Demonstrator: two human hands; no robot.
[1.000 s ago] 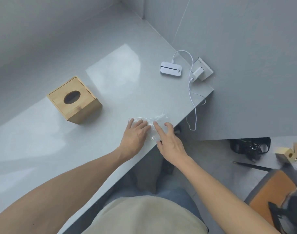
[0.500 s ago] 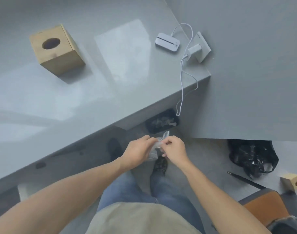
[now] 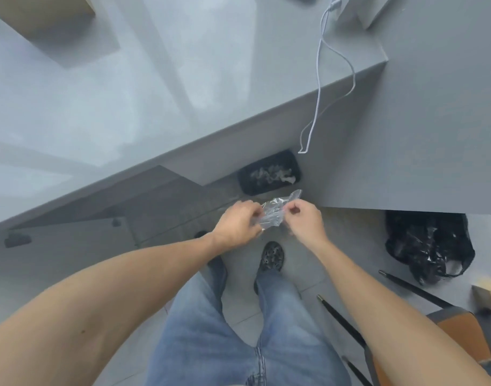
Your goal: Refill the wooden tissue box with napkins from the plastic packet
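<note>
A crumpled clear plastic packet [image 3: 276,211] is stretched between my two hands, below the grey table's front edge and above the floor. My left hand [image 3: 238,225] pinches its left end. My right hand [image 3: 304,221] pinches its right end. No napkins show inside the packet. Only a corner of the wooden tissue box [image 3: 43,15] shows, on the grey table [image 3: 155,93] at the top left edge of the view.
A black bin [image 3: 269,176] holding crumpled scraps sits on the floor under the table, just beyond my hands. A white cable [image 3: 319,87] hangs over the table edge. A black plastic bag [image 3: 428,246] and a chair [image 3: 456,335] are at the right.
Both hands lifted the packet off the table and brought it down below the table's edge. The view has tilted down, so the wooden box has slid to the top edge.
</note>
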